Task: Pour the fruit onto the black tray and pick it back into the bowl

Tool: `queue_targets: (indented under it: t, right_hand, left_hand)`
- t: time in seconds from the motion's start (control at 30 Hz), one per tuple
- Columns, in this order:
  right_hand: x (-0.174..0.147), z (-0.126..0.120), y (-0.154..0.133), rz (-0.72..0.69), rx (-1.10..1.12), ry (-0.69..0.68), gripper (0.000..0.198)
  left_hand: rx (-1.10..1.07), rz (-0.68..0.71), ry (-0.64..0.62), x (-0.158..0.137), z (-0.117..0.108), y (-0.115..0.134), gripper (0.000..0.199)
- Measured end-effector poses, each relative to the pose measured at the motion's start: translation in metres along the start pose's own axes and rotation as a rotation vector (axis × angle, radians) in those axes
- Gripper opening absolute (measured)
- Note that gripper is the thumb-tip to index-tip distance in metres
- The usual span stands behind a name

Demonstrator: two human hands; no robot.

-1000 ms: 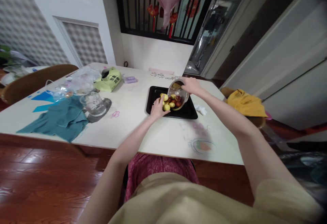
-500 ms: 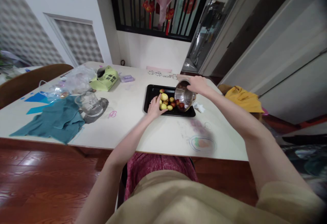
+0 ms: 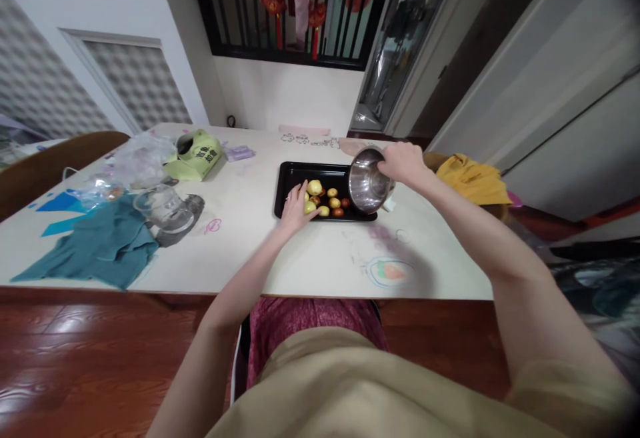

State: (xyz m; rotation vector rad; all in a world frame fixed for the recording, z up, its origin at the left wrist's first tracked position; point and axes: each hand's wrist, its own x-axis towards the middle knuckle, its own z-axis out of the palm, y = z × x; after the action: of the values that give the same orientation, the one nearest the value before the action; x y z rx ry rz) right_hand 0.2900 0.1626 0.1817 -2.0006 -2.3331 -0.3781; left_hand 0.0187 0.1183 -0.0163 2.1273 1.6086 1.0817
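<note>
My right hand (image 3: 404, 162) grips the rim of a metal bowl (image 3: 369, 181), tilted on its side over the right end of a black tray (image 3: 295, 170). The bowl's shiny inside faces left, and no fruit shows in it. Several round fruits lie in the tray: yellow ones such as a large yellow fruit (image 3: 314, 187), and smaller reddish-brown ones such as a red-brown fruit (image 3: 338, 213). My left hand (image 3: 296, 210) rests over the tray's left part with fingers spread, against the yellow fruits, partly hiding them.
On the table's left lie a teal cloth (image 3: 95, 241), a clear plastic cup (image 3: 163, 208), a plastic bag (image 3: 145, 158), a green box (image 3: 197, 157) and a purple packet (image 3: 240, 153). A yellow cloth (image 3: 473, 181) hangs on a chair at the right.
The bowl has moved right and up in my right hand, and red-brown fruits from its mouth now lie in the tray. My left hand stays by the yellow fruits. The view has shifted slightly.
</note>
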Motion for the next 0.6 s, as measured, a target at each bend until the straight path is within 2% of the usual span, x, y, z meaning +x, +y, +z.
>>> queue_targets:
  t: [0.13,0.23,0.33,0.4,0.5,0.6]
  right_hand:
    - [-0.023,-0.006,0.018,0.124,0.056,0.08,0.03]
    - [-0.051,0.001,0.028,0.109,0.328,0.035,0.028]
    - [-0.083,0.025,0.025,0.047,0.784,-0.131,0.034]
    - [-0.102,0.048,0.015,-0.039,1.012,-0.253,0.035]
    - [-0.124,0.081,-0.005,-0.145,1.201,-0.446,0.031]
    - [-0.134,0.106,-0.019,-0.215,1.319,-0.51,0.031]
  left_hand:
    - [-0.021,0.02,0.018,-0.01,-0.01,0.007,0.089]
    - [-0.065,0.042,0.091,-0.025,-0.023,0.015,0.075]
    - [-0.132,0.067,0.165,-0.046,-0.039,0.022,0.061]
    - [-0.176,0.11,0.176,-0.06,-0.049,0.024,0.057]
    - [-0.234,0.223,0.138,-0.079,-0.058,0.027,0.056]
    - [-0.305,0.323,0.069,-0.089,-0.061,0.03,0.055]
